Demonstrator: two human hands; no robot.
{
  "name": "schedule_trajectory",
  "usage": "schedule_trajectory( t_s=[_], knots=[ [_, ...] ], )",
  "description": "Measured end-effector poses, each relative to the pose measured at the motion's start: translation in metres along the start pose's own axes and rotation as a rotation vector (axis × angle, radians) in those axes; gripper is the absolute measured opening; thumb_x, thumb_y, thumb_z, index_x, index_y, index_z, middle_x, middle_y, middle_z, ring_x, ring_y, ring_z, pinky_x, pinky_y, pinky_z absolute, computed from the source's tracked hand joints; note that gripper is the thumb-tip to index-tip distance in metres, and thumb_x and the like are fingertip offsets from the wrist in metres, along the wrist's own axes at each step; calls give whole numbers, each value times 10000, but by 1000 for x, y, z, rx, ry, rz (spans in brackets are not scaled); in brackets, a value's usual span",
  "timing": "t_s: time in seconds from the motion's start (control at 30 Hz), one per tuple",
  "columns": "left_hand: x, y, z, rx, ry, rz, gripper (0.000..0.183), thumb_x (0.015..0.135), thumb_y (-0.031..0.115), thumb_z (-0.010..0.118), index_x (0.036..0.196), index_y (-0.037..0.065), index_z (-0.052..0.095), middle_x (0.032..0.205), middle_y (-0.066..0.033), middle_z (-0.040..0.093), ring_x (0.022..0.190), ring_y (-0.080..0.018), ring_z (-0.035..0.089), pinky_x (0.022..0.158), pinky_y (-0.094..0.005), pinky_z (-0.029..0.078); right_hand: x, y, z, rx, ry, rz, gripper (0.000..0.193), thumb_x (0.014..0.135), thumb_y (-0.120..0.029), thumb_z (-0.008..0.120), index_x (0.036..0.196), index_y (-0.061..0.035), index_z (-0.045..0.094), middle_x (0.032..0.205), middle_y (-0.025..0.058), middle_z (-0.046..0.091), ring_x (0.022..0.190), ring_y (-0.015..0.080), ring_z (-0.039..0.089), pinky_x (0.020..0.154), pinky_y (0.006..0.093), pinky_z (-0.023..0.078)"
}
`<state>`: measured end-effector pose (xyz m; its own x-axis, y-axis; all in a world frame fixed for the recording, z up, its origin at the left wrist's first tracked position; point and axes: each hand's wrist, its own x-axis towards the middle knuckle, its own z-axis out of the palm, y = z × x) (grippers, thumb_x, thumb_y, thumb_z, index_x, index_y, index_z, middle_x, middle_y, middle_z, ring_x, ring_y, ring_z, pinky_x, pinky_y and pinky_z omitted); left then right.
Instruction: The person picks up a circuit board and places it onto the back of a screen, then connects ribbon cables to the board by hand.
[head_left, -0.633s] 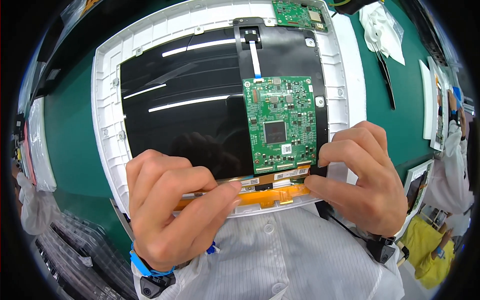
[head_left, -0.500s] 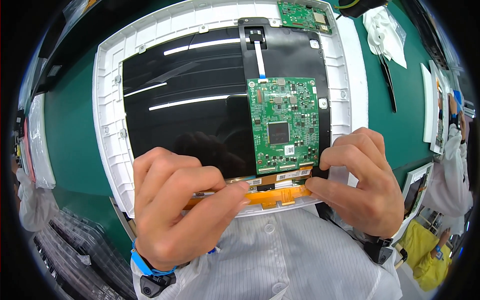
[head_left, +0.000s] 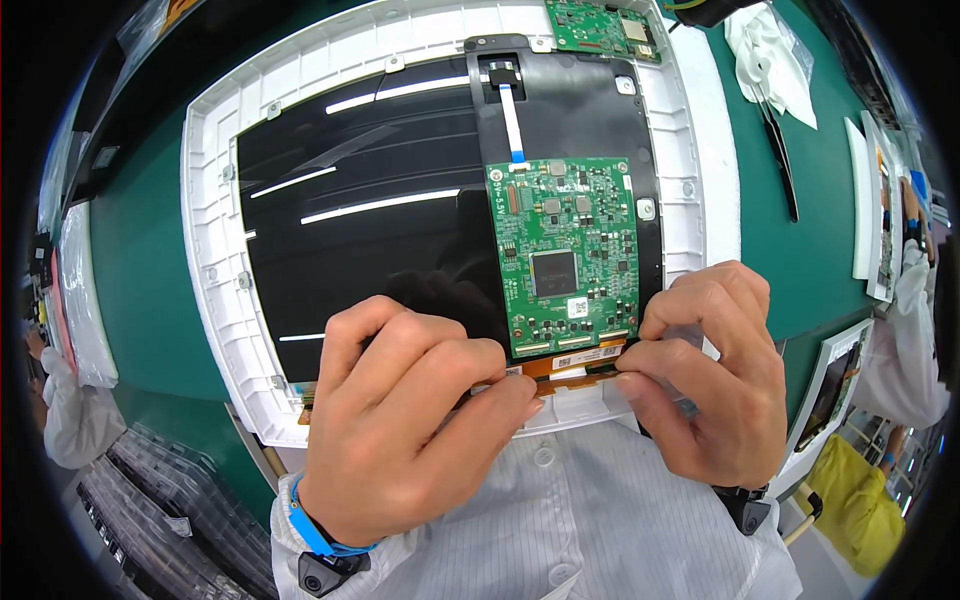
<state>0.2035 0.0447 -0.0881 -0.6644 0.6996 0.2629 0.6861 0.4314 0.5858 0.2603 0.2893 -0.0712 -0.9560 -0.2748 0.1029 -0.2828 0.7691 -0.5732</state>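
A white plastic frame [head_left: 215, 330] lies before me with a dark glossy display panel [head_left: 370, 255] inside it. A green circuit board [head_left: 600, 250] sits on the panel's right side. Below the board runs an orange-brown flex cable strip [head_left: 560, 374] with a white label, along the frame's near edge. My left hand [head_left: 410, 415] pinches the strip between thumb and forefinger near its middle; the fingers cover part of it. At the strip's right end, my right hand [head_left: 715, 385] pinches it with thumb and forefinger. A white ribbon cable [head_left: 512, 122] joins the board's top to a black connector.
A smaller green board [head_left: 590, 28] rests on the frame's far right corner. Black tweezers [head_left: 780, 165] and a white cloth [head_left: 762, 60] lie on the green mat [head_left: 690, 140]. Clear plastic trays [head_left: 160, 510] are stacked at left; another framed panel [head_left: 830, 385] stands at right. Other people sit at right.
My left hand has slid right along the strip, nearer my right hand. The strip's yellow-orange near part has turned up and no longer lies flat over the frame edge. The frame has shifted slightly left.
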Motion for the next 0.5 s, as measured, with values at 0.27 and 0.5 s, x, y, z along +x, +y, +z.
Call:
schedule_trajectory(
  t_s=[0.27, 0.5],
  knots=[
    [0, 0, -1, -13, -1, -10, 233, 659, 154, 904, 847, 77, 789, 852, -15, 646, 789, -218, 593, 759, -414, 427, 1, -3, 6, 37, 12, -14, 266, 631, -86, 831, 881, -78, 741, 949, 48, 616, 871, 267, 584, 838, 416, 397],
    [0, -1, 1, -22, 3, -1, 237, 668, 173, 903, 851, 76, 788, 854, -13, 642, 788, -223, 592, 760, -414, 423, 3, -6, 11, 89, 29, -68, 276, 605, -66, 813, 869, -77, 734, 938, 46, 606, 832, 261, 583, 812, 424, 384]
  ],
)
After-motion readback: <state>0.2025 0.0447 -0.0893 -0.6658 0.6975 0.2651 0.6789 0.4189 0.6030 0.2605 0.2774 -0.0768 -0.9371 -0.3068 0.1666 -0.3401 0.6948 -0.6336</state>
